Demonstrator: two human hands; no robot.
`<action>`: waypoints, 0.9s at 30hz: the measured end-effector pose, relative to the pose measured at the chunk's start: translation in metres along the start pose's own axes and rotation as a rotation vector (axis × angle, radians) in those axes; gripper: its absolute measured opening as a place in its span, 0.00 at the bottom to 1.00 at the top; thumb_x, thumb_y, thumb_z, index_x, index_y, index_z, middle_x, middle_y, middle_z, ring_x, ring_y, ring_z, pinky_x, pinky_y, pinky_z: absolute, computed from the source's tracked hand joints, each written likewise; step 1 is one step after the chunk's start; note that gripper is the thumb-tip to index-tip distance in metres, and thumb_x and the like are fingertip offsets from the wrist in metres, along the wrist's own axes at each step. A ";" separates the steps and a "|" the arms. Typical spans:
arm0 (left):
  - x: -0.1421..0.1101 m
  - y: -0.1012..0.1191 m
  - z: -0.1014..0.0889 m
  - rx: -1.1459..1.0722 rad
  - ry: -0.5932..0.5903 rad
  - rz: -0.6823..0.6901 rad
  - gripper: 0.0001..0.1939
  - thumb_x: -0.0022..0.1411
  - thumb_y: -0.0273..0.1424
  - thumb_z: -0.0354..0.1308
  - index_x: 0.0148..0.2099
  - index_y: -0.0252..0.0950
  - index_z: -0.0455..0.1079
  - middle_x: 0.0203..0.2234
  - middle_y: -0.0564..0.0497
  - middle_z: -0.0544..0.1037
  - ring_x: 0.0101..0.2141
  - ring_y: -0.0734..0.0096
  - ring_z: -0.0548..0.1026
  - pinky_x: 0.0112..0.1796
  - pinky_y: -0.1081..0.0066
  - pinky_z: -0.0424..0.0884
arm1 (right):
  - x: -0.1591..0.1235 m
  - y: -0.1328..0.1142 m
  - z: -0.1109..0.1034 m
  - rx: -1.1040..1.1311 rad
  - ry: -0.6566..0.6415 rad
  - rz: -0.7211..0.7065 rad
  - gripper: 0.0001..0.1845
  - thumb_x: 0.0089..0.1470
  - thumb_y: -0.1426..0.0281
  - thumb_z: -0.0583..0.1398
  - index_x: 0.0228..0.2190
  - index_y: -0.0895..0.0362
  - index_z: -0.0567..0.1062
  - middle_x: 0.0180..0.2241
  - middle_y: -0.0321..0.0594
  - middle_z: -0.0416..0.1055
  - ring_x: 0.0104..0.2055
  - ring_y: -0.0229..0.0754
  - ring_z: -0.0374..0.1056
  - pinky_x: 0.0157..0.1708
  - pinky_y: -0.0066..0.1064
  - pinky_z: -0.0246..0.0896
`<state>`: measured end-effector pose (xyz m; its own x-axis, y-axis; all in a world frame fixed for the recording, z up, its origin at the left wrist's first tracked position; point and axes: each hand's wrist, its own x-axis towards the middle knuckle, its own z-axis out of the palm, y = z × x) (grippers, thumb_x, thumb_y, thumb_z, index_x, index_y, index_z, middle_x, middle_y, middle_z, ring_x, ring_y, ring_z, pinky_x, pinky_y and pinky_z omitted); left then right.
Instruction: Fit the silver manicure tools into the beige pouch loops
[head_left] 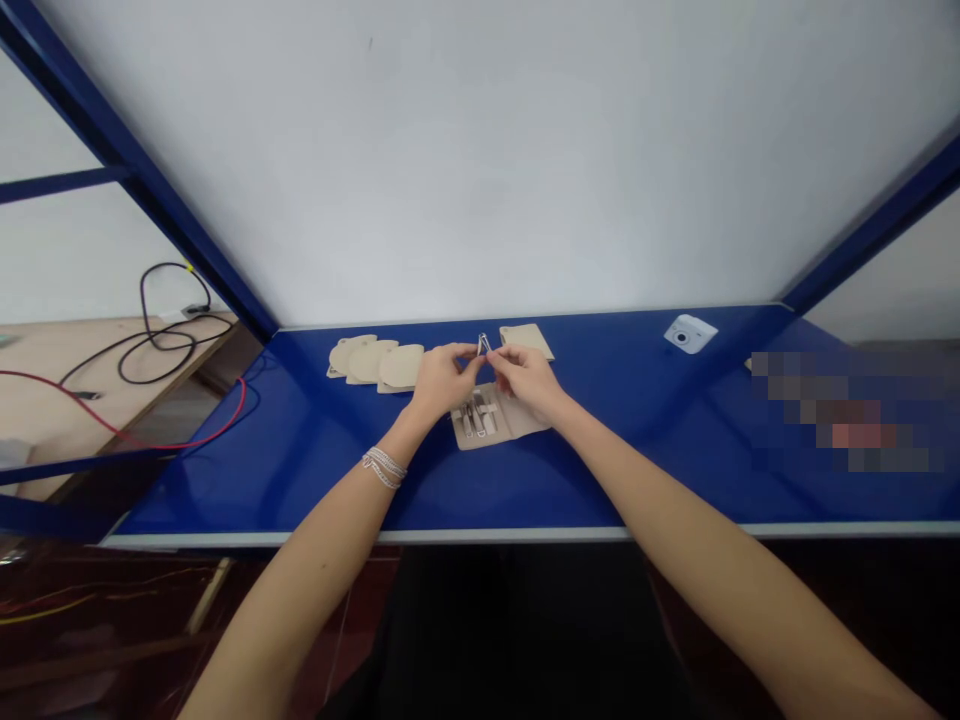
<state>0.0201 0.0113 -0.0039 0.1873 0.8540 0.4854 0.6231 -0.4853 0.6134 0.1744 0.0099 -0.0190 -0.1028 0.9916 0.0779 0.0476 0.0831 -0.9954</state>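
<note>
Noted: my left hand [442, 380] and right hand [527, 382] together, pinching a small metal nail tool [484, 344], held up clear over the open beige manicure case [521, 424].

A glossy deep-blue table top [637, 470] is carrying a row of pale beige pouches [401, 366], and a matching beige case [521, 422] is displaying a row of silver implements [474, 412], with a small silver tool [484, 344] gleaming just above it. A dark blue frame [112, 130] is bordering a plain white panel [480, 160], and a silver chain bracelet [384, 467] is showing a fine linked pattern. At the left, a black cable [141, 300] and a red cable [172, 446] are contrasting with a pale wooden surface [75, 350], while a white device [690, 333] is standing out against the blue.
</note>
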 end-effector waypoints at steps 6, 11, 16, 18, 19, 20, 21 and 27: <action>0.001 -0.003 0.000 0.107 0.026 0.054 0.11 0.60 0.31 0.56 0.40 0.35 0.79 0.28 0.48 0.79 0.23 0.72 0.69 0.29 0.70 0.64 | 0.000 -0.006 -0.001 -0.034 -0.010 0.049 0.18 0.56 0.56 0.57 0.24 0.55 0.63 0.15 0.31 0.59 0.17 0.35 0.57 0.19 0.27 0.49; 0.002 -0.002 -0.004 0.217 -0.022 0.131 0.11 0.63 0.30 0.52 0.37 0.35 0.77 0.29 0.48 0.75 0.25 0.71 0.68 0.30 0.69 0.62 | -0.003 -0.008 -0.004 -0.518 0.165 -0.292 0.13 0.60 0.63 0.53 0.26 0.56 0.65 0.21 0.35 0.65 0.24 0.38 0.61 0.29 0.31 0.54; 0.001 0.004 -0.007 0.283 -0.051 0.141 0.13 0.65 0.29 0.49 0.35 0.34 0.75 0.30 0.46 0.75 0.29 0.68 0.69 0.31 0.68 0.63 | -0.004 -0.007 -0.006 -0.597 0.251 -0.370 0.13 0.60 0.65 0.52 0.27 0.56 0.67 0.23 0.37 0.67 0.26 0.39 0.62 0.31 0.30 0.54; 0.000 0.007 -0.007 0.312 -0.047 0.156 0.14 0.66 0.29 0.48 0.36 0.34 0.75 0.31 0.45 0.75 0.31 0.66 0.70 0.32 0.68 0.63 | -0.004 -0.007 -0.006 -0.580 0.281 -0.380 0.13 0.60 0.65 0.52 0.27 0.57 0.68 0.23 0.37 0.67 0.25 0.39 0.62 0.31 0.30 0.55; 0.000 0.008 -0.008 0.330 -0.045 0.162 0.14 0.67 0.29 0.47 0.37 0.33 0.75 0.32 0.44 0.75 0.32 0.65 0.71 0.32 0.67 0.64 | -0.004 -0.007 -0.006 -0.574 0.297 -0.387 0.13 0.60 0.65 0.52 0.27 0.57 0.69 0.23 0.37 0.67 0.25 0.38 0.62 0.32 0.30 0.56; 0.000 0.009 -0.008 0.349 -0.047 0.165 0.14 0.67 0.29 0.47 0.37 0.33 0.74 0.33 0.43 0.75 0.33 0.64 0.71 0.33 0.67 0.64 | -0.005 -0.007 -0.006 -0.570 0.312 -0.392 0.13 0.60 0.65 0.52 0.27 0.57 0.69 0.23 0.38 0.68 0.25 0.39 0.63 0.32 0.30 0.56; 0.000 0.010 -0.009 0.368 -0.050 0.163 0.15 0.67 0.29 0.46 0.38 0.33 0.74 0.33 0.43 0.75 0.34 0.63 0.71 0.33 0.66 0.64 | -0.005 -0.008 -0.007 -0.571 0.325 -0.396 0.14 0.61 0.64 0.52 0.27 0.57 0.70 0.23 0.38 0.68 0.25 0.39 0.63 0.32 0.30 0.56; 0.002 0.002 -0.012 0.275 -0.180 0.183 0.12 0.63 0.23 0.48 0.39 0.34 0.74 0.34 0.45 0.77 0.35 0.63 0.73 0.36 0.67 0.67 | -0.005 -0.010 -0.014 -0.568 0.356 -0.424 0.17 0.62 0.62 0.51 0.26 0.57 0.70 0.26 0.41 0.72 0.27 0.40 0.65 0.32 0.30 0.57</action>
<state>0.0130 0.0094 0.0057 0.4297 0.7888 0.4395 0.7429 -0.5856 0.3245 0.1880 0.0059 -0.0084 0.0935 0.8281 0.5527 0.5850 0.4035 -0.7035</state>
